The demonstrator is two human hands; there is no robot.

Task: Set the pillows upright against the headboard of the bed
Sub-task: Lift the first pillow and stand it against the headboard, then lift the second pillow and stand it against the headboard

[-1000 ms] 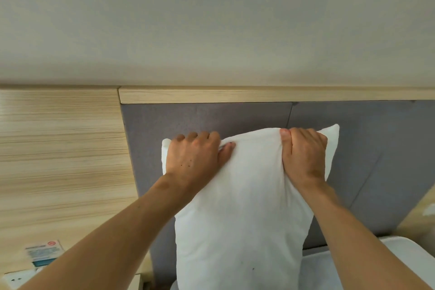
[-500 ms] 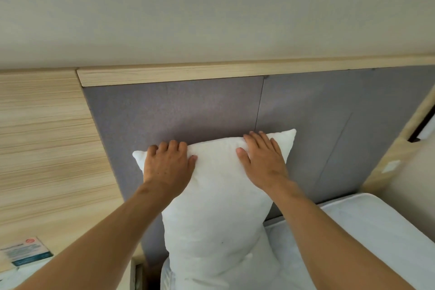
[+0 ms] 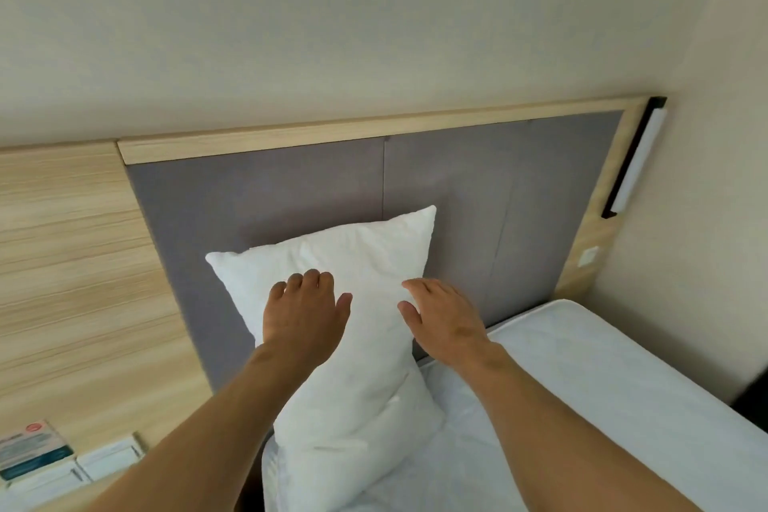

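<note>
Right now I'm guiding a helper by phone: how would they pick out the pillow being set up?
Find the grey padded headboard with its pale wood frame, at the head of the white mattress. Standing on end against its left part is a plump white pillow, one top corner pointing up. It is the only pillow in view, with the left hand and right hand open at its front.

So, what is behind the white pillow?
Behind the pillow stands the grey padded headboard, its wooden trim above. The panel part directly behind the pillow is covered. Both hands, left and right, lie open on its front.
</note>
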